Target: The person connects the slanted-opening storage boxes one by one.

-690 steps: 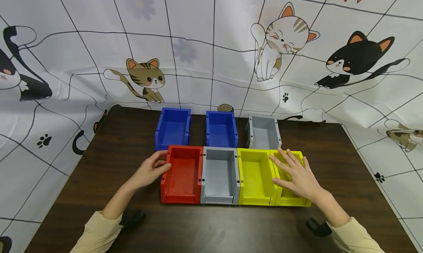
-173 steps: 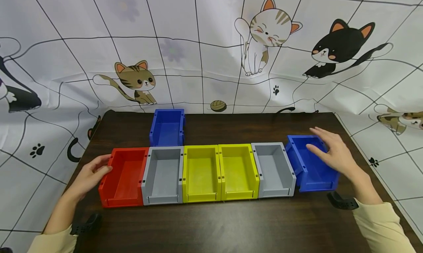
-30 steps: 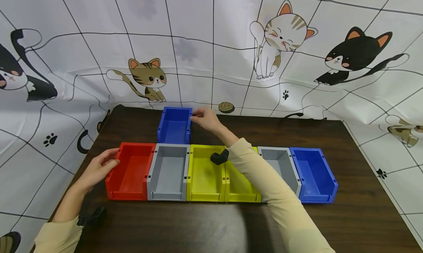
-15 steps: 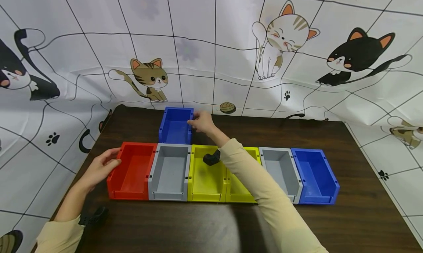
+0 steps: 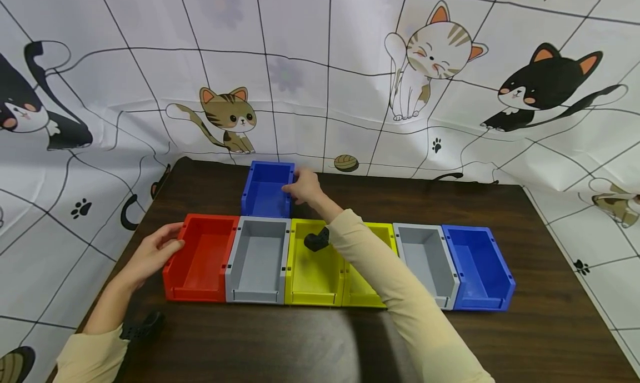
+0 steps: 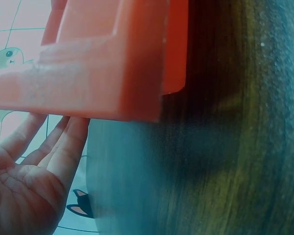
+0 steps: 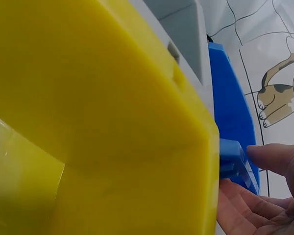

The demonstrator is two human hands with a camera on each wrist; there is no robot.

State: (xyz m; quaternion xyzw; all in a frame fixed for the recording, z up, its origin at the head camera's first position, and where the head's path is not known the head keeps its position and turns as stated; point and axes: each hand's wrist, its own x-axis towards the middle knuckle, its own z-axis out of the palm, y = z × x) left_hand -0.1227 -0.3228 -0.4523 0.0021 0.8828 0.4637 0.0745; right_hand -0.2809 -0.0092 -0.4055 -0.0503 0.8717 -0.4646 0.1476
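A blue bin (image 5: pixel 266 189) stands alone at the back of the dark wooden table (image 5: pixel 450 205). My right hand (image 5: pixel 304 186) reaches over the front row and pinches this bin's right wall; in the right wrist view the thumb and fingers of the right hand (image 7: pixel 264 193) close round the blue bin's (image 7: pixel 231 117) edge. In front stands a row of bins: red (image 5: pixel 200 258), grey (image 5: pixel 257 258), yellow (image 5: pixel 312 266), a second yellow (image 5: pixel 364 285) partly under my sleeve, grey (image 5: pixel 425 260) and blue (image 5: pixel 477 266). My left hand (image 5: pixel 155 250) rests with straight fingers against the red bin's (image 6: pixel 108 63) left side.
A cat-print cloth (image 5: pixel 320 66) hangs behind the table and drapes down both sides. Bare tabletop lies right of the back blue bin and in front of the row. Black camera mounts (image 5: pixel 142 327) sit on both wrists.
My right hand has slipped slightly nearer along the back blue bin's right wall and closed on it. The left hand and the row have stayed put.
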